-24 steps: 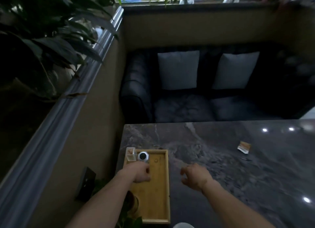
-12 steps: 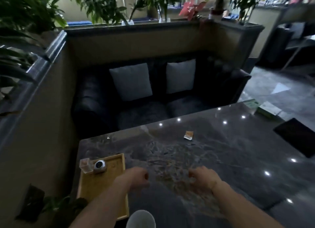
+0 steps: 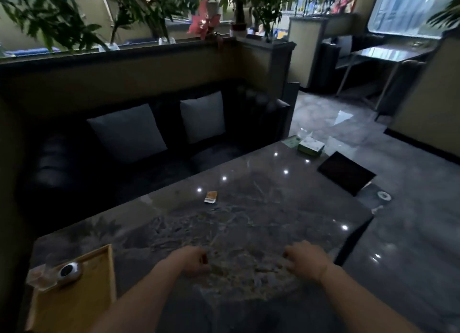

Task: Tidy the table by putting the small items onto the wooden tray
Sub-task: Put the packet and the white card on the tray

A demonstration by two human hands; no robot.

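The wooden tray (image 3: 82,305) lies at the table's near left corner. At its far end sit a clear plastic box (image 3: 39,279) and a small round silver-and-black item (image 3: 69,270). A small orange-and-white packet (image 3: 211,197) lies on the dark marble table (image 3: 273,208), far ahead of both hands. My left hand (image 3: 193,260) hovers over the table's middle, fingers curled, holding nothing. My right hand (image 3: 305,259) hovers to its right, fingers loosely curled, also holding nothing.
A green-and-white box (image 3: 311,147) and a flat green card (image 3: 291,141) sit at the table's far right corner, with a black tablet-like slab (image 3: 346,172) near the right edge. A black sofa (image 3: 74,168) with two grey cushions stands behind the table.
My view has swung right and up. My left hand has left the tray and moved right over the table's middle; the right hand shifted right too. The tray's items stay put.
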